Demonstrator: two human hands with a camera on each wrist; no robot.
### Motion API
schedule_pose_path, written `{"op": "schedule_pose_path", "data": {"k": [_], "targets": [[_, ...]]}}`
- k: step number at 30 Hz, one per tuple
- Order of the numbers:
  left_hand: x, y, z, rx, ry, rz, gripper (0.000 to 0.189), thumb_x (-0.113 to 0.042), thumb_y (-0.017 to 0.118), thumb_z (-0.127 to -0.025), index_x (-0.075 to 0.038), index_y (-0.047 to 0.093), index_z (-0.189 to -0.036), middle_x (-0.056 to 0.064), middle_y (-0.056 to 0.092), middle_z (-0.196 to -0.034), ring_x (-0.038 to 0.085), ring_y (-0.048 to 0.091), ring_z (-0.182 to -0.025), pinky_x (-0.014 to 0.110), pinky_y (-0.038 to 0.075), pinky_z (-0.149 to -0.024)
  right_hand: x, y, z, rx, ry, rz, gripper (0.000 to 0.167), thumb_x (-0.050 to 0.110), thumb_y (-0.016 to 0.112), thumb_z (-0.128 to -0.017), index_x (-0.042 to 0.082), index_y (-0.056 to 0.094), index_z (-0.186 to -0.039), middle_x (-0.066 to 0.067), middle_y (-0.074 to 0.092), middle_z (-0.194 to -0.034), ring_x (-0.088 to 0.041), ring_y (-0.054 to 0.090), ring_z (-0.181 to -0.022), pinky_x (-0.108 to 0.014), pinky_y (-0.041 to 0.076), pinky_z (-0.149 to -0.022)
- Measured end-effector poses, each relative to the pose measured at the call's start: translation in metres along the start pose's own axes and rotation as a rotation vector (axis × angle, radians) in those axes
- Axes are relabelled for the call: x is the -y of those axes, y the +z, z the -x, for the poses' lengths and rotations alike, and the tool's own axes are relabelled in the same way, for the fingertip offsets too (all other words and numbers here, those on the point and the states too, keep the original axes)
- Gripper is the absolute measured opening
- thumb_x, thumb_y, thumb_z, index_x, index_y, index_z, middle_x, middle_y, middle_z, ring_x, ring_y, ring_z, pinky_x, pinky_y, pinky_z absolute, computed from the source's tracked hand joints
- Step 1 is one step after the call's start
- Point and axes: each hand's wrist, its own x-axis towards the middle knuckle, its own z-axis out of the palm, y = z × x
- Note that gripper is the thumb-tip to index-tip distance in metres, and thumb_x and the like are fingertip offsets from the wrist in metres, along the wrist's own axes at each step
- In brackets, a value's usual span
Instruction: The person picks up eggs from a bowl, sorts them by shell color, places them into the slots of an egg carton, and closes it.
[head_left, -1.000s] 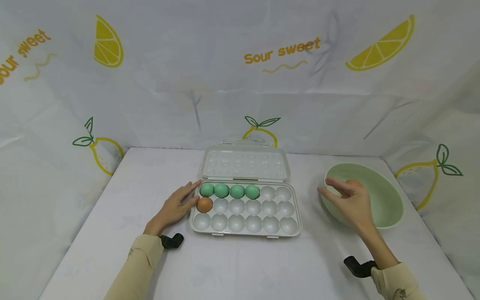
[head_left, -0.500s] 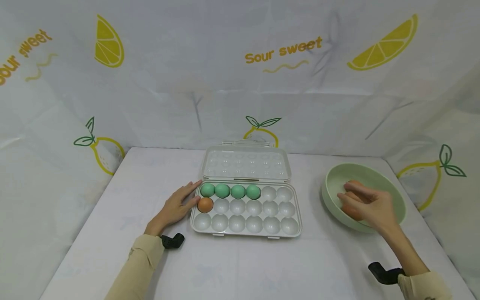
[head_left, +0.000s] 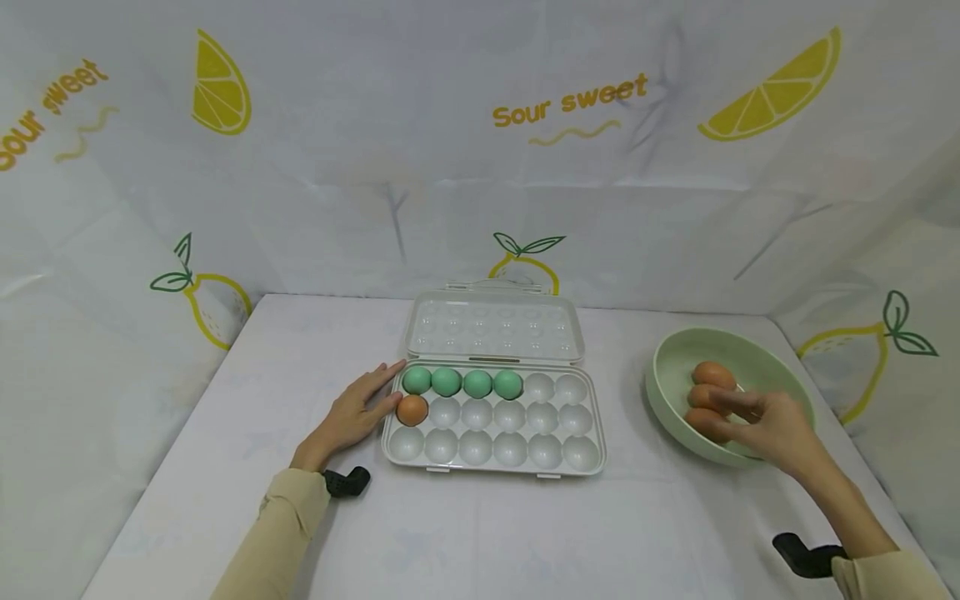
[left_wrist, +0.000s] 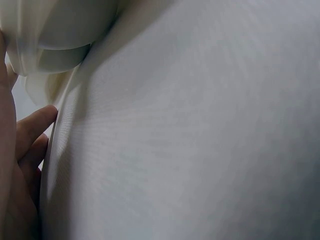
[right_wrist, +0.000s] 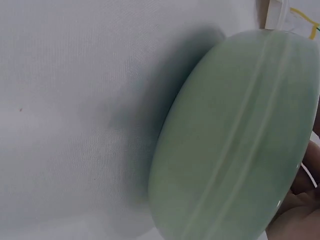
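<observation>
An egg box (head_left: 491, 417) lies with its lid folded back in the head view. Several green eggs (head_left: 477, 383) stand along its back row, and one brown egg (head_left: 412, 410) sits at the left of the middle row. My left hand (head_left: 348, 417) rests against the box's left side, fingers fairly straight. My right hand (head_left: 776, 429) reaches into a pale green bowl (head_left: 667, 408), thumb and forefinger apart at the brown eggs (head_left: 714, 375); three of these show, partly covered by the fingers. In the right wrist view, the bowl's outer wall (right_wrist: 225, 140) hides most of the hand.
A white cloth covers the table (head_left: 480, 533). Behind it hangs a white backdrop (head_left: 375, 208) printed with lemons and lettering. The raised lid (head_left: 495, 325) lies at the back of the egg box. Black wrist straps show on both forearms.
My right hand has moved right and forward from the bowl's left rim down into the bowl, beside the brown eggs. My left hand stays against the egg box.
</observation>
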Motion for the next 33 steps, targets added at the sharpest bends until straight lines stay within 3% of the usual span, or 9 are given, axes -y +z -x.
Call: {"op": "schedule_pose_path", "data": {"k": [3,4,10,17,19,23,28,33], "targets": [[0.000,0.000,0.001,-0.002,-0.007,0.003,0.057,-0.031,0.060,-0.103,-0.022,0.043,-0.157,0.015,0.042,-0.162,0.043,0.034,-0.153,0.064,0.023,-0.127,-0.002,0.001,0.000,0.015,0.007,0.095,0.040,0.009,0.088,-0.078,-0.009,0.075,-0.111,-0.032,0.073,-0.109,0.028,0.047,-0.090,0.003,0.043,-0.072],[0.000,0.001,0.001,-0.003,-0.006,0.002,0.057,-0.031,0.060,-0.103,-0.022,0.043,-0.157,0.016,0.042,-0.162,0.043,0.034,-0.152,0.064,0.023,-0.127,-0.002,0.002,0.000,0.018,0.012,0.119,0.041,0.011,0.089,-0.077,-0.008,0.076,-0.110,-0.034,0.072,-0.109,0.028,0.045,-0.089,0.002,0.044,-0.070],[0.001,0.001,0.001,-0.007,0.005,0.004,0.057,-0.030,0.060,-0.103,-0.020,0.043,-0.157,0.016,0.042,-0.162,0.044,0.035,-0.152,0.065,0.024,-0.126,-0.001,0.001,-0.002,0.038,0.045,0.223,0.047,0.009,0.091,-0.070,-0.007,0.076,-0.111,-0.033,0.073,-0.107,0.019,0.044,-0.080,-0.011,0.041,-0.061],[0.003,0.001,-0.001,-0.009,0.014,-0.020,0.057,-0.031,0.059,-0.104,-0.021,0.042,-0.158,0.015,0.042,-0.162,0.043,0.035,-0.152,0.064,0.024,-0.127,-0.001,0.003,-0.003,0.058,0.067,0.291,0.047,0.004,0.088,-0.070,-0.012,0.073,-0.111,-0.025,0.075,-0.094,-0.007,0.041,-0.067,-0.019,0.032,-0.055],[0.003,0.001,-0.002,-0.008,0.017,-0.026,0.057,-0.031,0.059,-0.104,-0.021,0.042,-0.158,0.015,0.043,-0.162,0.043,0.036,-0.152,0.064,0.024,-0.126,-0.001,0.004,-0.004,0.062,0.086,0.297,0.046,0.004,0.087,-0.071,-0.014,0.072,-0.111,-0.026,0.075,-0.094,-0.012,0.045,-0.069,-0.019,0.033,-0.056],[0.003,0.001,-0.002,-0.006,0.024,-0.017,0.057,-0.030,0.060,-0.104,-0.021,0.042,-0.157,0.016,0.043,-0.162,0.043,0.036,-0.152,0.063,0.025,-0.126,-0.003,0.006,-0.006,0.038,0.086,0.313,0.041,0.001,0.084,-0.070,-0.014,0.073,-0.107,-0.032,0.074,-0.099,-0.018,0.051,-0.073,-0.019,0.036,-0.057],[0.004,0.001,-0.002,-0.004,0.025,-0.011,0.057,-0.030,0.060,-0.103,-0.020,0.043,-0.157,0.015,0.043,-0.162,0.043,0.036,-0.152,0.064,0.025,-0.126,-0.006,0.011,-0.006,-0.016,0.048,0.336,0.039,-0.002,0.086,-0.065,-0.014,0.075,-0.101,-0.031,0.075,-0.092,-0.031,0.063,-0.072,-0.029,0.042,-0.060],[0.004,0.001,-0.001,-0.001,0.023,-0.015,0.058,-0.030,0.060,-0.103,-0.021,0.042,-0.157,0.015,0.043,-0.162,0.043,0.036,-0.152,0.064,0.024,-0.126,-0.006,0.014,-0.005,-0.051,0.042,0.326,0.040,-0.004,0.085,-0.064,-0.015,0.075,-0.101,-0.031,0.074,-0.089,-0.030,0.063,-0.071,-0.030,0.042,-0.058]]}}
